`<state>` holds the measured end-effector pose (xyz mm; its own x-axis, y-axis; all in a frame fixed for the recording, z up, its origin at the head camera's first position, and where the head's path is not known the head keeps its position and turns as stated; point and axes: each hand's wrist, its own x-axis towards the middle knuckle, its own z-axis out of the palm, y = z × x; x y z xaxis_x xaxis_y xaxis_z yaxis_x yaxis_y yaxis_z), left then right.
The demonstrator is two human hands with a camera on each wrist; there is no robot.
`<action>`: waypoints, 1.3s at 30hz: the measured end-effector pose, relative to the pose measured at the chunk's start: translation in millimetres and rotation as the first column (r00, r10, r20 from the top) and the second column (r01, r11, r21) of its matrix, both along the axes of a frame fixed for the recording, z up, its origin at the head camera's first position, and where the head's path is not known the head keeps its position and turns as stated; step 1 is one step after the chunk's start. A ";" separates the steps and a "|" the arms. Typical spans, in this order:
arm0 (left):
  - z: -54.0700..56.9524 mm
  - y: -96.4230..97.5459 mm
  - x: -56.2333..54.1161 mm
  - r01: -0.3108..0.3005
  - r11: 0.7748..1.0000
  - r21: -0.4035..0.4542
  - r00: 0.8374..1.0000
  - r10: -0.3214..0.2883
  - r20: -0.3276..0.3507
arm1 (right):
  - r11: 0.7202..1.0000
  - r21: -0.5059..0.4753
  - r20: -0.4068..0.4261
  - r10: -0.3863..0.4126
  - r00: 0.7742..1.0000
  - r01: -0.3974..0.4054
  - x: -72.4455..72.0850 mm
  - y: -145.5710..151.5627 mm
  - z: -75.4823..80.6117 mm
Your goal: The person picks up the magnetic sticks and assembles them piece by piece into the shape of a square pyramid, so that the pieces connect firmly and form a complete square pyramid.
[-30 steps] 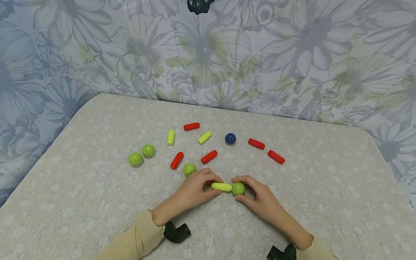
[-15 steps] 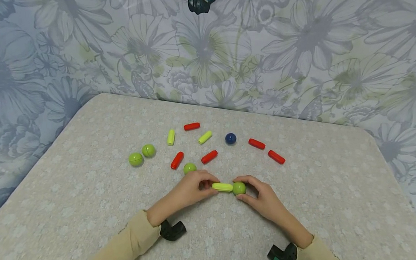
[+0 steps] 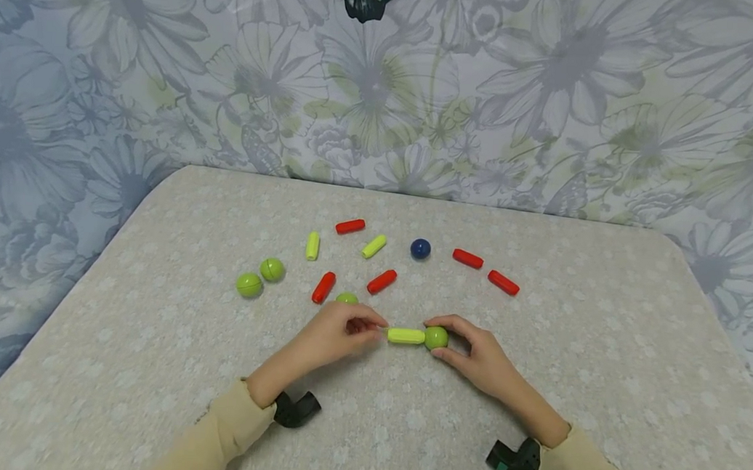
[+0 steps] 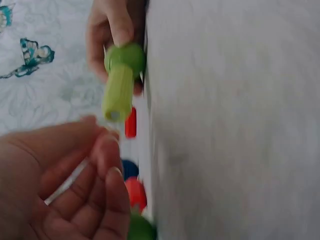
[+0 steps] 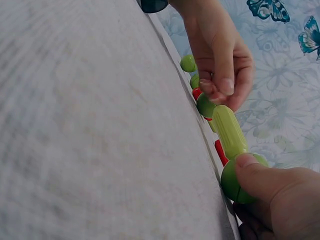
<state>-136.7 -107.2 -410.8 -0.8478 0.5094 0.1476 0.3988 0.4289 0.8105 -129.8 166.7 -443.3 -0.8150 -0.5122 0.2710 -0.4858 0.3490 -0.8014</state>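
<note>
My right hand point(image 3: 479, 355) pinches a green ball point(image 3: 436, 338) between thumb and fingers. A yellow-green ribbed stick point(image 3: 405, 336) is joined to the ball and points left, towards my left hand point(image 3: 333, 337). In the left wrist view the free end of the stick point(image 4: 118, 95) shows a small grey spot, and the loosely bent left fingers point(image 4: 107, 155) are apart from it, holding nothing. Another green ball point(image 3: 347, 298) lies just behind the left hand, partly covered by it.
Two green balls point(image 3: 249, 285) lie at the left. Several red sticks point(image 3: 382, 281), two yellow-green sticks point(image 3: 373, 246) and a dark blue ball point(image 3: 420, 249) are scattered across the table point(image 3: 581, 315) behind the hands. A floral-patterned backdrop point(image 3: 373, 89) rises behind the table.
My left hand has let go of the yellow-green stick and moved away to the left. The right hand still holds the green ball with the stick on it, almost in the same place.
</note>
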 end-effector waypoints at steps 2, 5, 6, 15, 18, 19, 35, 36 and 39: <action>4.6 -8.3 -2.3 -0.014 1.000 0.008 1.000 0.014 -0.013 | 1.000 0.003 0.004 -0.001 1.000 0.001 -0.3 0.2 0.1; 10.6 -22.7 -7.1 -0.079 0.996 0.039 0.996 0.081 -0.045 | 1.000 0.006 0.006 0.002 1.000 -0.002 -1.1 0.6 -1.0; 12.5 -27.2 -8.5 -0.114 0.992 0.053 0.992 0.116 -0.053 | 1.000 0.006 0.006 0.004 1.000 -0.004 -1.2 0.6 -1.2; 3.2 -44.0 -13.6 -0.142 0.989 0.034 0.989 0.144 -0.047 | 1.000 0.010 0.014 -0.001 1.000 0.001 -1.3 1.6 -1.0; -0.5 -42.0 -12.2 -0.099 0.995 0.004 0.994 0.099 -0.043 | 1.000 0.012 0.019 -0.001 1.000 0.000 -1.0 1.2 -0.5; -0.5 -40.9 -11.6 -0.094 0.996 -0.004 0.995 0.093 -0.043 | 1.000 0.012 0.014 0.000 1.000 0.000 -1.0 1.2 -0.5; -6.8 -31.4 -4.4 -0.021 0.999 0.039 1.000 0.021 0.009 | 1.000 0.010 -0.004 -0.003 1.000 0.003 -0.8 1.2 -0.6; -7.0 -30.2 -3.7 -0.013 0.999 0.051 1.000 0.012 0.024 | 1.000 0.008 -0.008 -0.003 1.000 0.003 -0.8 1.0 -0.7; -7.5 -26.3 -1.5 -0.007 0.997 0.078 0.998 0.002 0.066 | 1.000 0.008 -0.016 -0.002 1.000 0.002 -0.7 0.6 -0.7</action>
<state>-138.3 -133.5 -418.3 -0.8592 0.4947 0.1306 0.3416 0.3646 0.8662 -130.5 167.3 -444.0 -0.8119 -0.5125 0.2797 -0.4974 0.3563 -0.7909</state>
